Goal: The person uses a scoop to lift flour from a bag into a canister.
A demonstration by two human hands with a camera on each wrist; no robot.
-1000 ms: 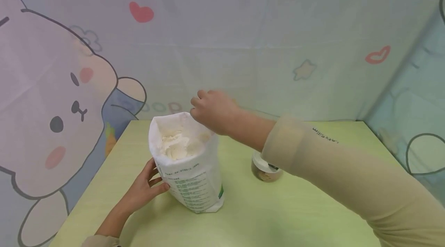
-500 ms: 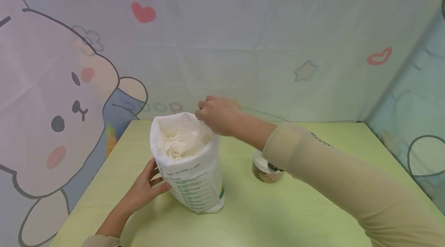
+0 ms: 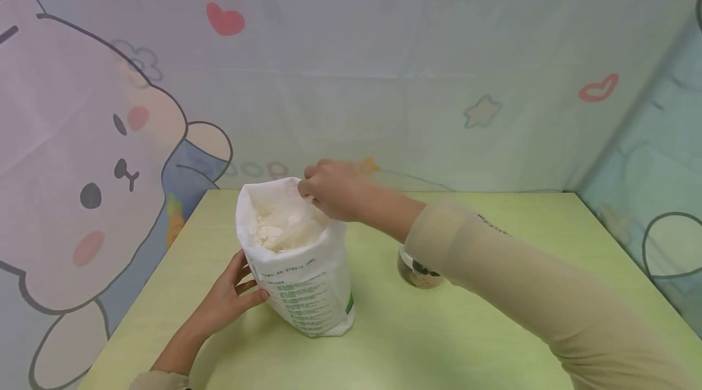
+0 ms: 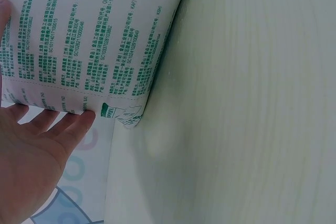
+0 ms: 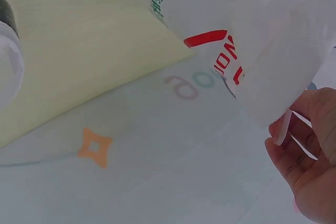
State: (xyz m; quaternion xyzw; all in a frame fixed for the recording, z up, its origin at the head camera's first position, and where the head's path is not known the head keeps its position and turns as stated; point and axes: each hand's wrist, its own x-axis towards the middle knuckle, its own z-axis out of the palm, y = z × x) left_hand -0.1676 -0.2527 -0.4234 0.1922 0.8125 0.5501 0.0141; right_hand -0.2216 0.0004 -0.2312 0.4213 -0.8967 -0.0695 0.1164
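Observation:
A tall white bag of flour-like powder (image 3: 312, 292), printed in green, stands with its top wide apart on the table. My left hand (image 3: 230, 298) holds its left side, thumb on the printed face and fingers along the side, as the left wrist view shows (image 4: 47, 140). At the bag's back right rim, my right hand (image 3: 331, 190) pinches a thin pale plastic handle (image 5: 284, 127) that looks like a scoop's. The scoop's lower part is a hazy translucent shape over the white powder (image 3: 269, 234) inside the bag.
A round jar (image 3: 419, 274) with brownish sides and a white top stands right of the bag, partly behind my right sleeve (image 3: 493, 268). The pale green table (image 3: 439, 335) ends at a printed cloth backdrop (image 3: 384, 73).
My right hand first shifts slightly right and down, then left over the bag's rim. The powder's surface looks more broken up. The left hand and the bag stay in place.

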